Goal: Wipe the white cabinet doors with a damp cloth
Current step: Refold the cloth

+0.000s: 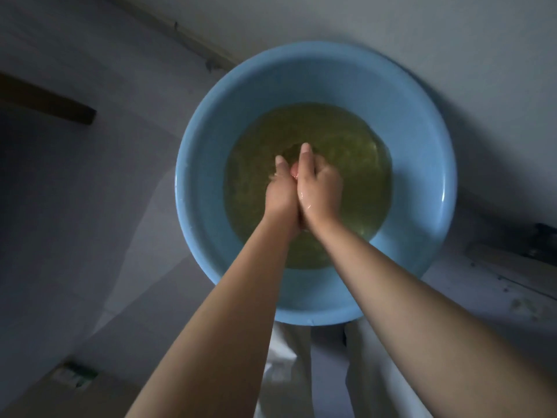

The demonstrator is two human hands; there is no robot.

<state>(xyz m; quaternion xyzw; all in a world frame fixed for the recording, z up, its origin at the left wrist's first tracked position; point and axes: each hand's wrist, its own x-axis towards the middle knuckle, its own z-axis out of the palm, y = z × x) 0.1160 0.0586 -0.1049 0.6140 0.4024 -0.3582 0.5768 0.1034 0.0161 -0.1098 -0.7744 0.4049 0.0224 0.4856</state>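
Both hands down in the blue basin (208,140), pressed side by side over murky yellowish water (346,164). Left hand (278,191) and right hand (321,184) curled tight around something pinkish, likely the cloth (294,170), barely showing between the thumbs. Wet skin, fingers hidden below. Basin near centre, on pale floor (90,206).

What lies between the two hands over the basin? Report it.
Head view: a pinkish wad, only a sliver showing, is pressed between left hand and right hand, over murky water in the blue basin. Possibly the cloth; too little shows to tell.
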